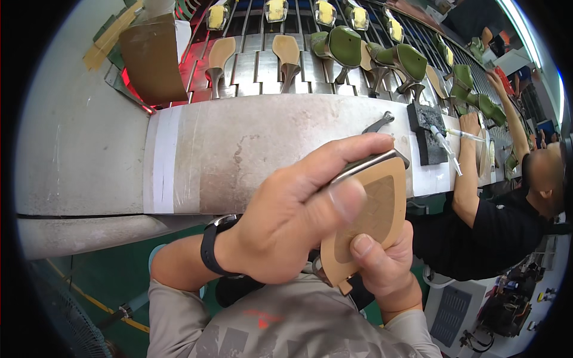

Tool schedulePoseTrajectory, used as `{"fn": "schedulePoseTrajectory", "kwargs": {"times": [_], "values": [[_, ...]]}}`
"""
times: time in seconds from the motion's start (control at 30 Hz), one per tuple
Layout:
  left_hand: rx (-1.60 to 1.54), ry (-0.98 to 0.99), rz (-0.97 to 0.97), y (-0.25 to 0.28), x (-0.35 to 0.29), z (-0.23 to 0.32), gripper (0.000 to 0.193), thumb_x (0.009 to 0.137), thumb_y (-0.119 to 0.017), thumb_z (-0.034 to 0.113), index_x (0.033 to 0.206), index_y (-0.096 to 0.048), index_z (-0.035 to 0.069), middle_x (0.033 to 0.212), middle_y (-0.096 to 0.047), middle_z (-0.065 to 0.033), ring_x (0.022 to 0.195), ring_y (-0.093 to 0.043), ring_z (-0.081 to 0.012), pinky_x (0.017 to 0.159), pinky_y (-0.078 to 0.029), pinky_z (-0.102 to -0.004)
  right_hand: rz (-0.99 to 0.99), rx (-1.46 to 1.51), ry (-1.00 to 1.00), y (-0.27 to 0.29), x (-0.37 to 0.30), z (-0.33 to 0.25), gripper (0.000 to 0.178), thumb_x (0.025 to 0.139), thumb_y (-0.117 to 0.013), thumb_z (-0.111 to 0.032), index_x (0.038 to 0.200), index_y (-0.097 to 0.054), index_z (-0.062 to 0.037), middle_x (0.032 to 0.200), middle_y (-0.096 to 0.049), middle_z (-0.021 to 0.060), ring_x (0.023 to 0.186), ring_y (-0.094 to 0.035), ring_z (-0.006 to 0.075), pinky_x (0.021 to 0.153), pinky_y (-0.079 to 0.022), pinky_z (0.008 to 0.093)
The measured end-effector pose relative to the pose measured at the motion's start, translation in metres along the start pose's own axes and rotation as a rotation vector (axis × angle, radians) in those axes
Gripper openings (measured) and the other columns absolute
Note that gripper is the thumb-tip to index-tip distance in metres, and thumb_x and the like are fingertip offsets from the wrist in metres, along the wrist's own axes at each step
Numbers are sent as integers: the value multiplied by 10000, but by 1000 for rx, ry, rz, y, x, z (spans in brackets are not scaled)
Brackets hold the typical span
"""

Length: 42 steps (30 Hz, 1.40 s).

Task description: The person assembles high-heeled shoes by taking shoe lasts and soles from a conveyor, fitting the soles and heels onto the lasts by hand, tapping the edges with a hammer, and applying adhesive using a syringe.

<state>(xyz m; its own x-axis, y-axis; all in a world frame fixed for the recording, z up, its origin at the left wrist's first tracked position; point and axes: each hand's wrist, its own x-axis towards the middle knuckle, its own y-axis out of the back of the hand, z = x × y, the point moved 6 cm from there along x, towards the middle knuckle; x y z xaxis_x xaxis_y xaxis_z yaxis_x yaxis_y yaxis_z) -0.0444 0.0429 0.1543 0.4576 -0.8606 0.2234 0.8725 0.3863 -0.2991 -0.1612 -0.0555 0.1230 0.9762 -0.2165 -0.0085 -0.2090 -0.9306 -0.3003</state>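
Note:
Both my hands hold a tan shoe sole [388, 194] with a darker patch in its middle, above the near edge of the bench. My left hand [286, 209] is closed, its index finger lying along a shiny dark metal strip [364, 165] at the sole's upper edge. Whether that strip belongs to the sole or is a separate tool, I cannot tell. The left thumb, a little blurred, reaches over the sole's face. Lower down, my right hand [388, 265] pinches the sole with its thumb on the patch; its other fingers are hidden behind.
Beyond the bench [239, 149], a slatted metal conveyor [250, 65] carries heeled soles [288, 51] and green shoes [344, 48]. A small metal tool [379, 123] lies near a black block [427, 134] with syringes [446, 149]. A co-worker [489, 232] reaches in from the right.

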Motion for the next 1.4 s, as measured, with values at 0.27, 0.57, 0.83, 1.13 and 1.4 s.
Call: {"fn": "schedulePoseTrajectory", "kwargs": {"times": [0.27, 0.57, 0.83, 1.13, 1.4], "values": [[-54, -57, -11, 29, 54, -21, 721, 1136, -267, 513, 1479, -494, -79, 1395, -630, -160, 1286, -598, -185, 1117, -463, -358, 48, 91, -119, 17, 37, -12, 380, 1060, -554, -235, 1261, -583, 86, 923, -736, 186, 657, -742, 235, 575, -633, 325], [5, -141, -47, 27, 73, -25, 560, 1130, -450, 374, 1484, -505, -57, 1327, -667, -127, 1178, -649, -142, 1047, -498, -289, 53, 101, -60, 39, 50, -16, 350, 1054, -571, -240, 1187, -640, 76, 896, -742, 164, 649, -735, 211, 563, -636, 322], [47, -133, -174, 23, 59, -24, 751, 979, -657, 211, 1604, -313, -26, 1484, -534, -135, 1366, -519, -210, 1161, -389, -347, 117, -49, -76, 39, 51, -24, 326, 1036, -584, -198, 1184, -646, 86, 896, -742, 150, 673, -726, 190, 574, -603, 295], [147, -202, 90, 14, -7, 0, 732, 1054, -536, 508, 1458, -461, -98, 1447, -534, -362, 1356, -563, -390, 1114, -482, -445, 21, -411, 292, 11, 4, -9, 309, 1050, -600, -193, 1033, -687, 103, 666, -684, 72, 534, -598, 87, 502, -470, 264], [245, -188, 286, 19, -44, 20, 347, 1097, -533, 317, 1194, -589, -11, 1206, -676, -366, 1141, -708, -361, 996, -570, -462, -123, -490, 375, -34, -6, 7, 214, 936, -731, -64, 783, -596, -2, 567, -535, 83, 429, -538, 246, 408, -401, 351]]}}
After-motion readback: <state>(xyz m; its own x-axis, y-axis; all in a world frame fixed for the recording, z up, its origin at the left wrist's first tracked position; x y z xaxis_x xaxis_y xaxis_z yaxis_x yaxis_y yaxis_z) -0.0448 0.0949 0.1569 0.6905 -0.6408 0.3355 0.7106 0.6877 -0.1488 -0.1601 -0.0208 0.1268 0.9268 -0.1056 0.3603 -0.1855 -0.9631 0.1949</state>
